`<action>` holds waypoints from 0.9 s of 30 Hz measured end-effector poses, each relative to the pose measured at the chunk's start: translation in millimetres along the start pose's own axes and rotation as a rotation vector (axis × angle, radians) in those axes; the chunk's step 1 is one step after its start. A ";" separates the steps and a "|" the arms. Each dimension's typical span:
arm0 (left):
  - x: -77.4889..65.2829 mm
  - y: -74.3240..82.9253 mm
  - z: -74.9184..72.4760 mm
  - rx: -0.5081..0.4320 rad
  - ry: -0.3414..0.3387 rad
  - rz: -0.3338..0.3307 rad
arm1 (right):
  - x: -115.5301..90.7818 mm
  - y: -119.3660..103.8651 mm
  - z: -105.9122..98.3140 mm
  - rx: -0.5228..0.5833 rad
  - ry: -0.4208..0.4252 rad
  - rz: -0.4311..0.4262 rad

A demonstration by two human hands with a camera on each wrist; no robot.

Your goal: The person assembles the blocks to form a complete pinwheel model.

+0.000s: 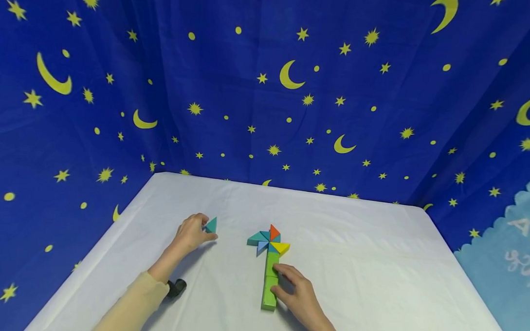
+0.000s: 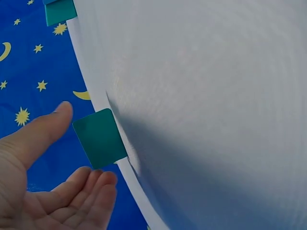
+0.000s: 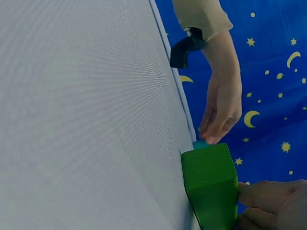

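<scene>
My left hand (image 1: 193,232) is at a teal triangular block (image 1: 212,225) on the white table. In the left wrist view a thumb (image 2: 62,114) stands a little apart from that block's square side (image 2: 100,139), with the other fingers at its lower corner. Two green blocks (image 1: 270,282) lie end to end, like a stem. My right hand (image 1: 300,293) rests fingertips and thumb along their right side, seen also against the green end face (image 3: 209,165). Above the stem, triangular blocks form a pinwheel: orange-red (image 1: 274,232), yellow (image 1: 281,248), light blue (image 1: 262,247) and teal (image 1: 255,238).
A white cloth covers the table (image 1: 375,276). Blue curtains (image 1: 232,86) with yellow moons and stars stand behind and at the sides. A light-blue lettered panel (image 1: 512,242) is at the right. A black wrist-camera piece (image 1: 177,288) hangs under the left sleeve.
</scene>
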State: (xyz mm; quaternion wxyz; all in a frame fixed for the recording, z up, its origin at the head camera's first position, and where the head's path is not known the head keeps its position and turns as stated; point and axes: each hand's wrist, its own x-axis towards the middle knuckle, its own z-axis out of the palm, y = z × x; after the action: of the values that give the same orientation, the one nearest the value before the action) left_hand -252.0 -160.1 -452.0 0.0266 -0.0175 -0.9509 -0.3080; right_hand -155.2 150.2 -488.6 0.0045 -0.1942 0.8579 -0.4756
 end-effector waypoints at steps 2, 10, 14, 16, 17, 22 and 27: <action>0.4 -1.2 0.9 0.008 -0.006 -0.005 | 0.4 -0.4 -0.2 0.001 0.001 0.000; 1.4 -5.1 3.4 0.013 0.001 -0.002 | 1.9 -0.9 -0.2 0.007 0.000 -0.003; 2.4 -6.8 4.9 0.013 0.008 0.000 | 2.7 -0.8 0.5 0.004 0.002 -0.010; 2.6 -7.2 5.2 0.009 0.015 0.001 | 3.0 -0.7 0.6 0.002 0.004 -0.013; 2.6 -7.4 5.3 0.005 0.019 0.002 | 3.0 -0.7 0.6 0.000 0.004 -0.014; 1.0 -4.8 3.4 -0.037 0.044 0.015 | 2.1 -1.0 0.3 -0.002 0.004 -0.013; -3.3 6.2 -2.3 -0.095 0.039 0.025 | 2.2 -0.2 -1.5 -0.012 0.007 -0.014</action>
State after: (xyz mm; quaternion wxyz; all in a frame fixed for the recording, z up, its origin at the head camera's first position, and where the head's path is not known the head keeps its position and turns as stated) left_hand -248.3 -156.6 -446.7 0.0481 -0.0249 -0.9341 -0.3528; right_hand -157.4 150.6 -487.2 -0.0030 -0.1984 0.8594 -0.4713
